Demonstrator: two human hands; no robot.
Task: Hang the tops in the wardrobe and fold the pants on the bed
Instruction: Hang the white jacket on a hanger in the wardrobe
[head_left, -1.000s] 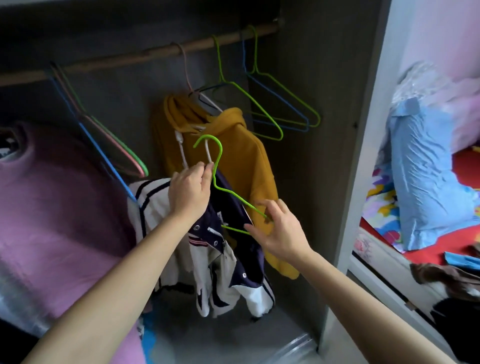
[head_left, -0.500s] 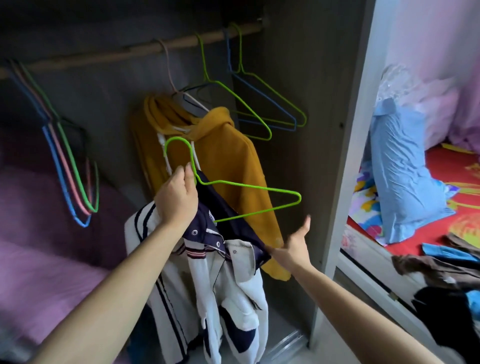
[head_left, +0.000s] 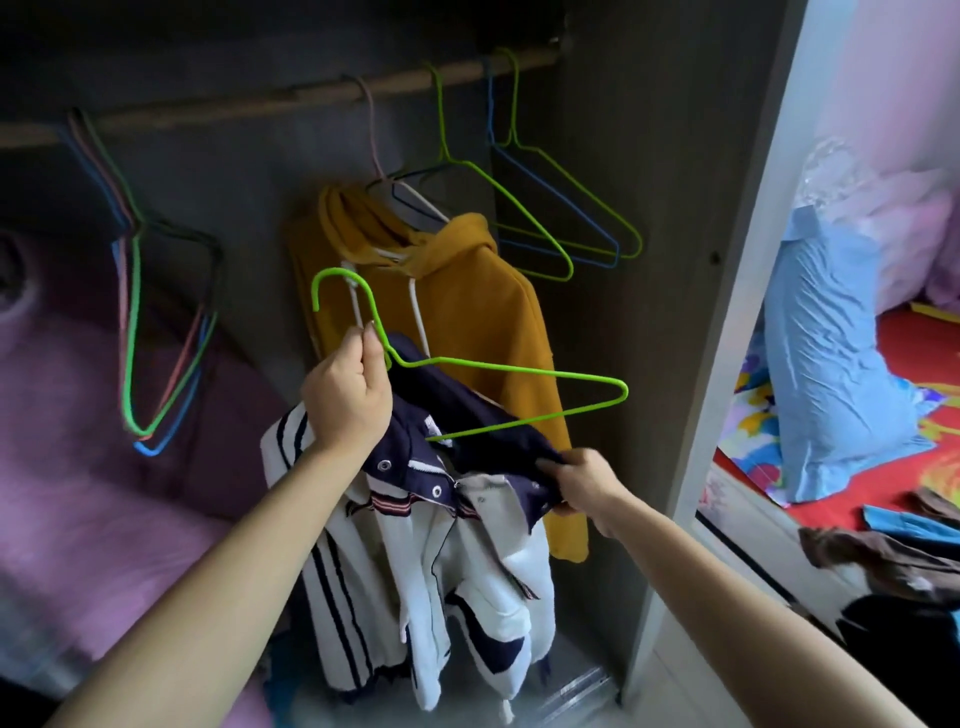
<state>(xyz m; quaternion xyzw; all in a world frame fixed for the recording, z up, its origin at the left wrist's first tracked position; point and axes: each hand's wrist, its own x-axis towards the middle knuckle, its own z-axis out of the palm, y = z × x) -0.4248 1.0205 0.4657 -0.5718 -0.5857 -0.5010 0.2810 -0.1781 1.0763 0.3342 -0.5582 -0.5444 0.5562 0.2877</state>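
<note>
Head view, centre frame: left hand (head_left: 348, 400) pinches the green hanger (head_left: 519, 368) at its neck, hook up. Right hand (head_left: 587, 486) pinches the jacket (head_left: 467, 561) by its navy shoulder, just below the hanger's free right tip. Hanger's long axis runs left to right; right hand is nearer that tip.

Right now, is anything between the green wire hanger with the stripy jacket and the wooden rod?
Nothing visible blocks it. The mustard-yellow hoodie hangs just behind the green wire hanger, but the wooden rod is bare between that hoodie and the bunch of coloured wire hangers further left.
</note>
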